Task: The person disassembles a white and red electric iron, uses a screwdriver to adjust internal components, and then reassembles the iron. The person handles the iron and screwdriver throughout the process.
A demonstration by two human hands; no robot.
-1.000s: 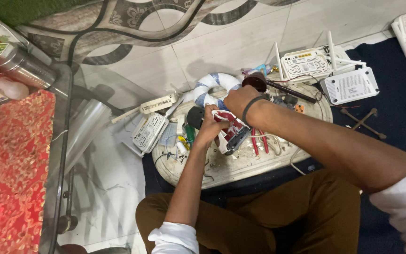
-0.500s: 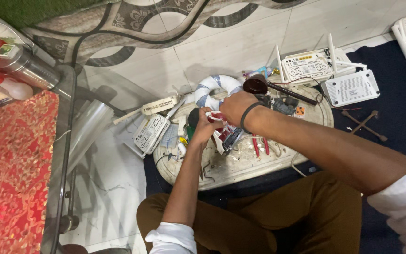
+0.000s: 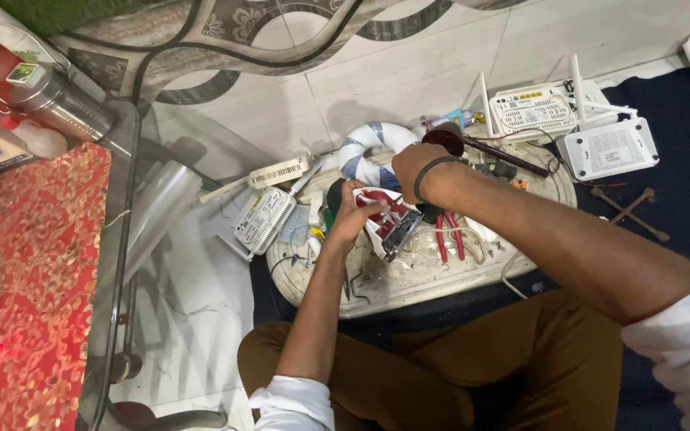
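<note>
Head view: I'm seeing both hands meeting on the opened red-and-white device, which is lying on the round white board just ahead of my lap. Left hand is curled shut around its near-left end, thumb on top. Right hand is coming in from above-right, wrist bent down, fingers hidden behind the casing, so can't tell its grip. Device's long axis is running diag., from the left hand down-right. Red-handled pliers are lying just right of it.

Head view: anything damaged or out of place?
Yes. The red-and-white device held by the left hand and right hand is open, its insides exposed. White routers lie scattered on the floor.
</note>
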